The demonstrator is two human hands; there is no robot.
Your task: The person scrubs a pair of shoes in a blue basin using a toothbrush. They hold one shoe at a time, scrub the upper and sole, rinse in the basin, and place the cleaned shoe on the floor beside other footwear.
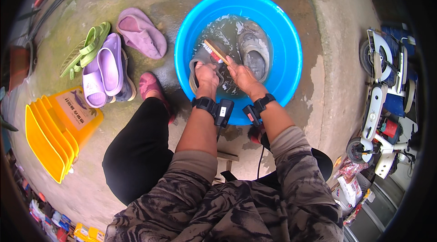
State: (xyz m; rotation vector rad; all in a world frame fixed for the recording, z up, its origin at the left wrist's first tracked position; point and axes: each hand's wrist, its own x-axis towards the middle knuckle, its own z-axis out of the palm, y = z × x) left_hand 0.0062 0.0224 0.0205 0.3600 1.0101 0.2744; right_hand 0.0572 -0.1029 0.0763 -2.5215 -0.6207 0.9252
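Note:
A blue plastic basin (pixel 290 54) holds murky water and two grey shoes. With its fingers inside the opening of the left shoe (pixel 193 74), my left hand (pixel 207 77) grips that shoe. My right hand (pixel 244 76) holds a wooden-handled scrub brush (pixel 216 51) by one end of its handle. White and red bristles face down-left, over the front of the left shoe; whether they touch it is hard to tell. The other shoe (pixel 254 49) lies partly in the water at the basin's right, close to my right hand and not held.
Left of the basin lie a pink shoe (pixel 141 34), purple slippers (pixel 110 64), a green sandal (pixel 92 42) and a dark shoe partly hidden. Stacked yellow plastic pieces (pixel 54 132) are nearer me. White electric scooters (pixel 375 112) stand far right. A wooden stool part (pixel 228 156) shows below the basin.

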